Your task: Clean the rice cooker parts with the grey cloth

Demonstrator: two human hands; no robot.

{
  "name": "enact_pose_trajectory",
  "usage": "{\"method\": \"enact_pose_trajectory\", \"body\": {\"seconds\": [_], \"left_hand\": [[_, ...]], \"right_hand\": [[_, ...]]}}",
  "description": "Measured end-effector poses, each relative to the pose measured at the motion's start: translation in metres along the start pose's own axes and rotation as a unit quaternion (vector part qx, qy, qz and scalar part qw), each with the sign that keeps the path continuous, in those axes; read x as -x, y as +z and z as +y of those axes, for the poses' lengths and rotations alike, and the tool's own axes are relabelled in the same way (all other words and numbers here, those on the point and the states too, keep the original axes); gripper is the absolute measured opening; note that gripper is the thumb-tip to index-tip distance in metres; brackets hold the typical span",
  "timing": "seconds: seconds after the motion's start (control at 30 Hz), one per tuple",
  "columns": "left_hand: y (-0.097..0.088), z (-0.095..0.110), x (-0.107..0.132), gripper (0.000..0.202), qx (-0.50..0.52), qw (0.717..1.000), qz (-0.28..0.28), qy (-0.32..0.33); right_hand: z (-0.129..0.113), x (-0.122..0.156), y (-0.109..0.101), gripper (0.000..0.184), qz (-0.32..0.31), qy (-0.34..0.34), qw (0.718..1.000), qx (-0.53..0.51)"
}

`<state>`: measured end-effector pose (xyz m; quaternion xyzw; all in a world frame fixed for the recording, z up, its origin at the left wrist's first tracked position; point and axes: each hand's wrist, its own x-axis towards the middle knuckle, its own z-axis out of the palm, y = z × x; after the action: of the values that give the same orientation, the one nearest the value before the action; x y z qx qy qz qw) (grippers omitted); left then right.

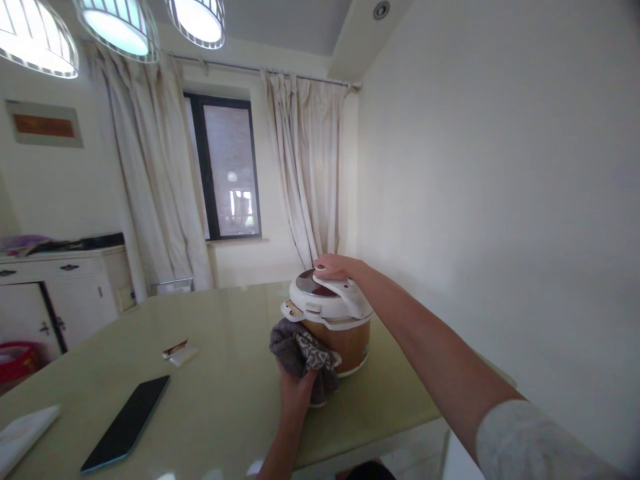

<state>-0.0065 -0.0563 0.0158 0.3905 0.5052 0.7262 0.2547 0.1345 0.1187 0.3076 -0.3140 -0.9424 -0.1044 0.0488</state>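
A pressure cooker (350, 343) with a brown body and a white lid stands on the pale green tabletop (235, 373). My right hand (333, 267) is closed around the handle on top of the lid. A bunched grey patterned cloth (295, 347) is in my left hand (297, 390), pressed against the cooker's front left side. The cloth covers part of the cooker's front and most of my left fingers. The lid sits on the body.
A dark tablet (127, 423) lies at the table's left, with a white flat object (25, 433) beside it. A small packet (181, 353) rests farther back. The wall (480, 200) runs close along the right. A white cabinet (85, 287) stands beyond the table at the left.
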Motion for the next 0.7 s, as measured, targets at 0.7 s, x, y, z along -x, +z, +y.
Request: {"method": "enact_pose_trajectory", "body": {"seconds": [0.7], "left_hand": [[-0.007,-0.007,-0.009,0.087,-0.001,1.0,-0.028,0.0]], "right_hand": [[-0.018,0.003,-0.026,0.046,-0.047,0.067,0.995,0.05]]}}
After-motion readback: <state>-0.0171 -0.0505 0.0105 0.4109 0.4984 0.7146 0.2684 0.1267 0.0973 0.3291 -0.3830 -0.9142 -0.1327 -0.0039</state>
